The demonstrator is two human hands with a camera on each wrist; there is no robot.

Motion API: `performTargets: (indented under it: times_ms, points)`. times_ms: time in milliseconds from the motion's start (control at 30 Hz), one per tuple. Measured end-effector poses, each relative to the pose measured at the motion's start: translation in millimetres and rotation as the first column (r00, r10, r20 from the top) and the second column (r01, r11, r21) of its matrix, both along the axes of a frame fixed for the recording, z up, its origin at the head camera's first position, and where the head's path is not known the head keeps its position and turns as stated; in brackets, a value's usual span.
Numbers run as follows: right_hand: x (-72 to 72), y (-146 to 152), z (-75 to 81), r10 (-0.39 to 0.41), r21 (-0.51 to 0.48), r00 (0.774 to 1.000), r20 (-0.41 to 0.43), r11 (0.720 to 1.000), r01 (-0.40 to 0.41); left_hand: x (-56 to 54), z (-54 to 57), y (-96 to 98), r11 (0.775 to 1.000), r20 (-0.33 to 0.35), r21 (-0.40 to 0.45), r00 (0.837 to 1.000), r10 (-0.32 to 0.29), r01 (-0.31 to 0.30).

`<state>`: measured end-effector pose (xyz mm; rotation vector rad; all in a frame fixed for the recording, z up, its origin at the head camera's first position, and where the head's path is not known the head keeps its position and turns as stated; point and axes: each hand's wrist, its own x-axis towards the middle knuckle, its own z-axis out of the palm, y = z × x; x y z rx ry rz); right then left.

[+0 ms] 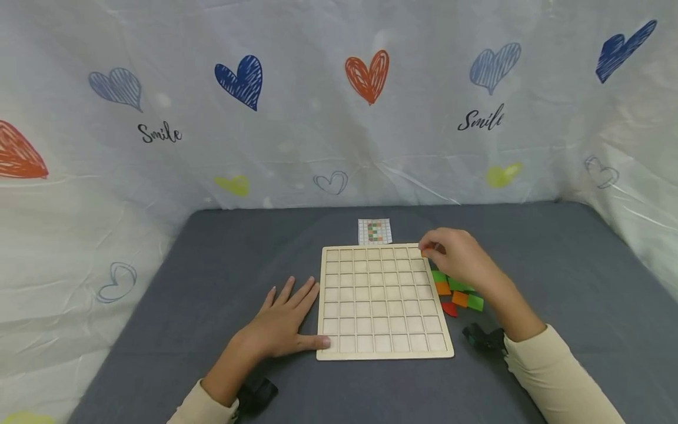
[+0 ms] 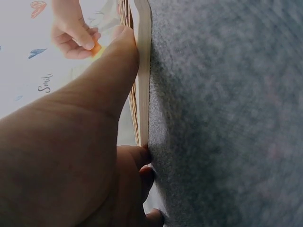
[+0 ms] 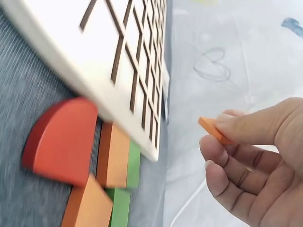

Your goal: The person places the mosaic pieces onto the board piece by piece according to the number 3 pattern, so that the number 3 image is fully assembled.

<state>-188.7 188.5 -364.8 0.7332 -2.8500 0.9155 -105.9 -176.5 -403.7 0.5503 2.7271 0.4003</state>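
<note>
A wooden board with a square grid of recesses lies flat on the dark cloth. My left hand rests with its fingers stretched along the board's left edge, the thumb on its near left corner. Over the board's far right corner, my right hand pinches a small orange tile between thumb and fingers. Loose pieces lie beside the board's right edge: a red quarter-round block, orange tiles and green tiles.
A small printed card with a coloured grid pattern lies just beyond the board's far edge. Behind the grey-covered table hangs a white curtain with printed hearts. Dark devices are worn at both wrists.
</note>
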Motion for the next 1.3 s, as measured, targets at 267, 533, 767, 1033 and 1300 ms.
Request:
performTargets:
  times_ms: [267, 533, 767, 1033, 1300]
  points:
    - [-1.0, -13, 1.5, -0.007, 0.005, 1.000, -0.005, 1.000, 0.007, -0.6, -2.0, 1.3, 0.999, 0.003, -0.038, 1.000, 0.016, -0.016]
    - [-2.7, -16, -0.6, -0.006, 0.053, 1.000, 0.022, 0.999, 0.005, -1.3, -5.8, 0.2, 0.999, -0.017, -0.041, 1.000, 0.005, -0.005]
    - [-4.1, -19, -3.5, 0.011, 0.057, 0.999, 0.044, 0.998, -0.014, -2.4, -7.6, -0.4, 0.999, -0.018, -0.037, 1.000, 0.011, -0.012]
    - [-7.3, -27, -7.4, 0.070, 0.119, 0.995, 0.069, 0.990, -0.078, -0.8, -3.2, 0.9, 0.999, -0.004, -0.030, 1.000, 0.010, -0.010]
    - [-11.1, -36, -13.2, 0.107, 0.152, 0.993, 0.053, 0.982, -0.114, 0.3, 4.1, 3.7, 0.999, 0.006, -0.037, 1.000, 0.003, -0.003]
